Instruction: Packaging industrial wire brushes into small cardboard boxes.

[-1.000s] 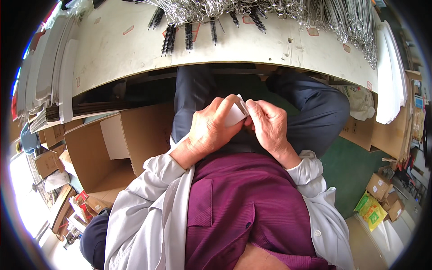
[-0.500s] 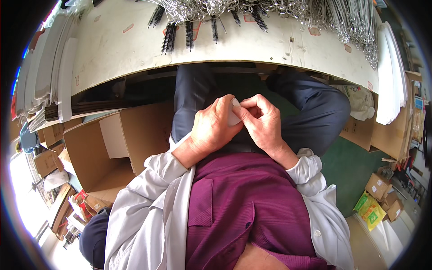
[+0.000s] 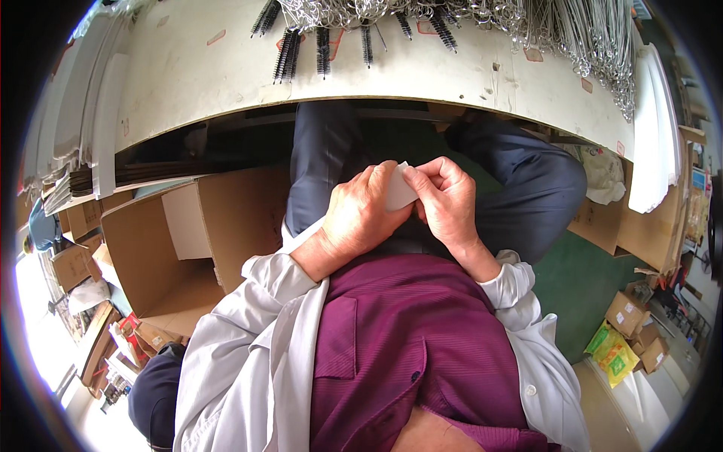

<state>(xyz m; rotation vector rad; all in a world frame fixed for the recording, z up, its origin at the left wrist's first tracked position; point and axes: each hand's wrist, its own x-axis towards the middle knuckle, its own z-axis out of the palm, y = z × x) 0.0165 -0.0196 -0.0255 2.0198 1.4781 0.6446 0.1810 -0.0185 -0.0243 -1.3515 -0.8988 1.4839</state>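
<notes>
Head view — left hand [image 3: 361,215], right hand [image 3: 444,200], fingers of both pinching white card [image 3: 398,190], wrists bent inward over lap

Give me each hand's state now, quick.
Left hand: closed on the white card.
Right hand: fingers curled, pinching the same card's other edge.

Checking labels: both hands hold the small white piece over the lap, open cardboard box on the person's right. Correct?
Not quite. In the head view the left hand and right hand do hold the small white piece over the lap, but the open cardboard box is on the person's left.
</notes>
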